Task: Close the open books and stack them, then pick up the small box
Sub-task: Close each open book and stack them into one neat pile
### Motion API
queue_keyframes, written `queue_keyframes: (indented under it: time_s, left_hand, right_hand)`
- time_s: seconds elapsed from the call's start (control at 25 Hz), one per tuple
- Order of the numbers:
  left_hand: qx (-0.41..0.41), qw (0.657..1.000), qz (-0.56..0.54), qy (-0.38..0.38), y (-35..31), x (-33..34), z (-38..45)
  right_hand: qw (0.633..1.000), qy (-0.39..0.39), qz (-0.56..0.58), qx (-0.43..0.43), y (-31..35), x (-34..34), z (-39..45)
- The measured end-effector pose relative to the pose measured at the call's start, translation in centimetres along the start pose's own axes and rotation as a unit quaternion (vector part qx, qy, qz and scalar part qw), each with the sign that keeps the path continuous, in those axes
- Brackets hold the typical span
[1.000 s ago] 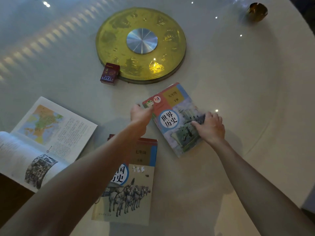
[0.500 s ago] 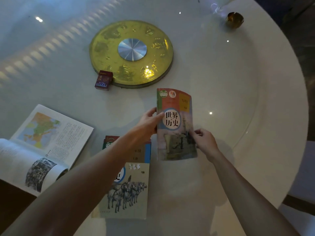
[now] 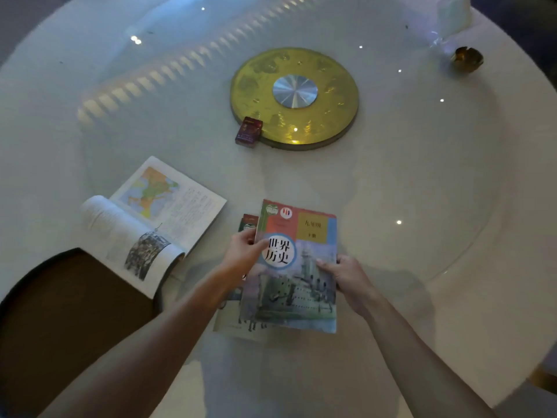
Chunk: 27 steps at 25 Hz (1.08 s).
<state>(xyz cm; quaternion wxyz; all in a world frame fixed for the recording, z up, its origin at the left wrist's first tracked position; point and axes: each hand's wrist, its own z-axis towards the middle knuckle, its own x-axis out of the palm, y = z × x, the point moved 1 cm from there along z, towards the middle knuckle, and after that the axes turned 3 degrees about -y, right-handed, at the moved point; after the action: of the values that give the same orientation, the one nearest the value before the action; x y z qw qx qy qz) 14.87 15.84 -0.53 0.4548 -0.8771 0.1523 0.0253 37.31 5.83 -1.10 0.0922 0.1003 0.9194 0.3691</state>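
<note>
Glossy round table (image 3: 422,206) bore the stack; left hand (image 3: 244,254) and right hand (image 3: 346,274) gripped the top book (image 3: 297,267), which sat skewed on the lower book (image 3: 232,321) and could slide off.

Lower book (image 3: 230,322) mostly hidden beneath the world-history book (image 3: 297,267); cover lettering blurred.

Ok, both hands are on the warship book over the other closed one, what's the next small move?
Probably lower the warship book flat and square it up: the left hand and right hand hold its edges, and the lower book pokes out at left. The open book comes next.
</note>
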Motion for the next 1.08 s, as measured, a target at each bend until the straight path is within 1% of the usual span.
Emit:
queue_keyframes:
  time_s: [0.12, 0.24, 0.32, 0.36, 0.4, 0.48, 0.56, 0.68, 0.8, 0.92, 1.08]
  left_hand:
    - [-0.006, 0.995, 0.051, -0.084, 3.1, -1.8, -1.8]
    - [0.029, 0.985, 0.120, -0.120, 4.8, -3.2, -2.7]
    - [0.043, 0.971, 0.185, -0.146, 5.2, -3.9, -3.0]
    - [0.037, 0.966, 0.206, -0.154, 5.4, -4.2, -3.2]
    - [0.024, 0.964, 0.218, -0.150, 5.7, -4.4, -3.2]
    - [0.011, 0.971, 0.212, -0.111, 6.1, -4.5, -3.6]
    - [0.013, 0.975, 0.203, -0.084, 6.4, -4.5, -3.8]
    - [0.019, 0.978, 0.190, -0.085, 6.1, -4.9, -3.7]
    - [0.029, 0.982, 0.178, -0.057, 5.6, -4.9, -3.3]
    - [0.023, 0.987, 0.154, -0.037, 5.0, -5.1, -2.8]
    - [0.021, 0.982, 0.182, -0.036, 5.1, -4.8, -2.6]
  right_hand:
    - [0.999, -0.007, -0.051, 0.018, -2.7, 3.0, -1.0]
    - [0.995, -0.049, -0.089, -0.001, -3.8, 5.5, -1.9]
    - [0.979, -0.097, -0.177, -0.036, -4.0, 6.2, -2.1]
    - [0.963, -0.122, -0.236, -0.050, -4.0, 6.5, -2.3]
    - [0.947, -0.143, -0.281, -0.059, -4.1, 6.7, -2.3]
    - [0.934, -0.165, -0.311, -0.056, -4.5, 6.7, -2.2]
    - [0.937, -0.163, -0.305, -0.048, -4.6, 6.8, -2.3]
    - [0.942, -0.163, -0.287, -0.056, -4.4, 7.0, -2.6]
    - [0.944, -0.173, -0.274, -0.069, -4.5, 6.9, -2.5]
    - [0.948, -0.178, -0.257, -0.065, -4.2, 7.0, -2.4]
    - [0.946, -0.185, -0.258, -0.059, -4.0, 7.1, -2.3]
